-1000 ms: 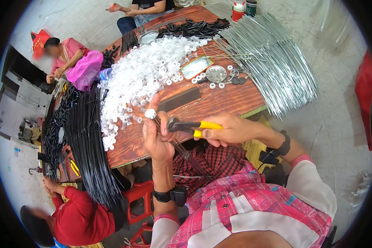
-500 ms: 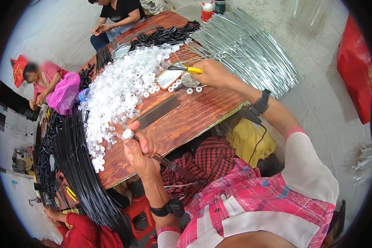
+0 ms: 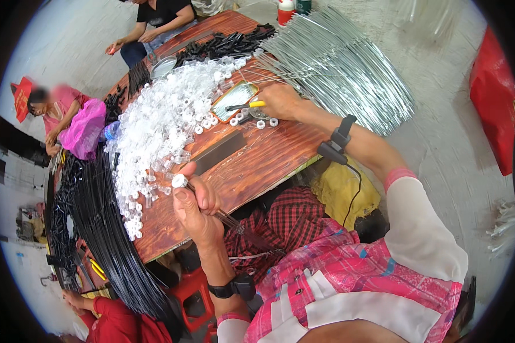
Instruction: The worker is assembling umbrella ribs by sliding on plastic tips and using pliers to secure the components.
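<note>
A small white round cap (image 3: 179, 180) is pinched between the thumb and fingers of my left hand (image 3: 197, 206), at the table's near edge. Thin metal rods (image 3: 230, 220) run out from behind that hand over my lap. My right hand (image 3: 281, 103) is closed around a yellow-handled tool (image 3: 257, 104) with a slim dark tip; its exact kind is hard to make out. The tool's tip is over an orange-rimmed tray (image 3: 216, 114) of fine, pale pieces. Beside it are a round metal dish (image 3: 260, 113), partly covered, and several loose white caps (image 3: 273, 122).
Clear plastic tubes and white caps (image 3: 154, 123) are heaped on the wooden table (image 3: 177, 226). A dark bar (image 3: 218, 152) lies near its front edge. Silvery rods (image 3: 349, 68) fan out to the right; black rods (image 3: 106, 223) hang off the left. Several people sit around the table.
My right hand has moved slightly left and down, bringing the tool's tip over the tray. My left hand stays nearly in place with the cap. The person at the far side has moved their hands apart.
</note>
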`<action>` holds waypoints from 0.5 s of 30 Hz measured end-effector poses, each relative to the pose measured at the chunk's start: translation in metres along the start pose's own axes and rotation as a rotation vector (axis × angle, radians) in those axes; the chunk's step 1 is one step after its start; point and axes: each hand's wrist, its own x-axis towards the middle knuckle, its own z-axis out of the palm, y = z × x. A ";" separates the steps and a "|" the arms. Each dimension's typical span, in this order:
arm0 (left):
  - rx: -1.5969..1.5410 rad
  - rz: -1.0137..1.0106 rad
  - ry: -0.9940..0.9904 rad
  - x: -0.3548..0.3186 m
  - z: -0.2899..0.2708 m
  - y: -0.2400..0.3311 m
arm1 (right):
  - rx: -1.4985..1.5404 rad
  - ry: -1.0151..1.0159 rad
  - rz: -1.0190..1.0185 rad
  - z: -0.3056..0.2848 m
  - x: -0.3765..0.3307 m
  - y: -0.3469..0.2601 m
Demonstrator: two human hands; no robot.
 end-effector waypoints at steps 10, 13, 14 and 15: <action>-0.032 -0.023 -0.008 0.003 0.002 -0.001 | 0.041 0.099 -0.026 0.003 -0.003 0.007; 0.005 -0.019 -0.009 0.002 0.000 -0.001 | 0.052 0.116 -0.040 -0.001 -0.005 0.003; 0.006 -0.013 -0.004 0.002 0.000 0.000 | 0.052 0.116 -0.047 -0.002 -0.005 0.001; 0.009 -0.021 -0.002 0.002 0.002 0.000 | 0.100 0.102 -0.027 -0.003 -0.005 0.001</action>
